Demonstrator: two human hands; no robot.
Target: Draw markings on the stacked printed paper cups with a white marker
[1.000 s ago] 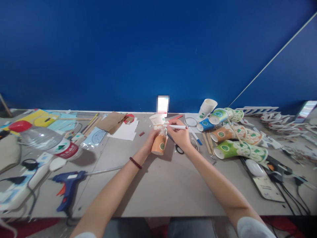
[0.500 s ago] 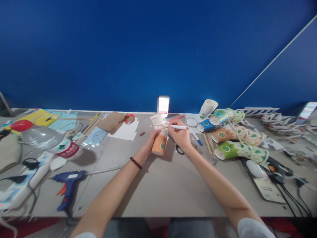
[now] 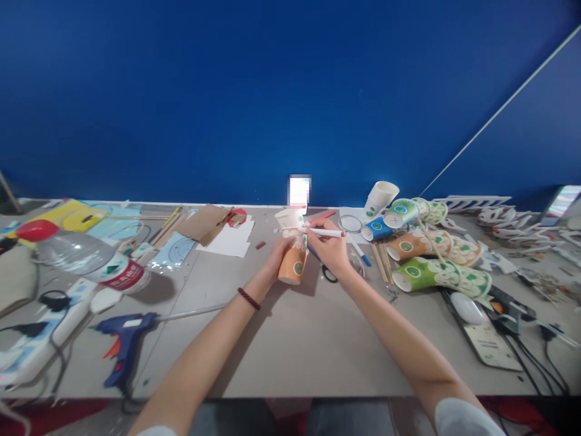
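My left hand (image 3: 276, 255) is wrapped round an orange paper cup (image 3: 291, 267), tilted with its base toward me. A white paper cup (image 3: 289, 218) with green marks sits at the far end of the orange one. My right hand (image 3: 330, 247) pinches a white marker pen (image 3: 325, 232) with a red end. The pen's writing end points left at the joined cups; whether it touches them I cannot make out. Behind the cups, against the blue wall, stands a small bright screen (image 3: 298, 191).
At right lie joined paper cups (image 3: 420, 275), a white cup stack (image 3: 381, 197), a blue-capped marker (image 3: 361, 251) and wooden sticks (image 3: 384, 263). On the left are a blue glue gun (image 3: 129, 339), a plastic bottle (image 3: 86, 254), a power strip (image 3: 45, 336) and torn white paper (image 3: 229, 239).
My hands, the cups and the marker stay almost in place. The marker shifts only very slightly in my right hand; the whole view sways a little.
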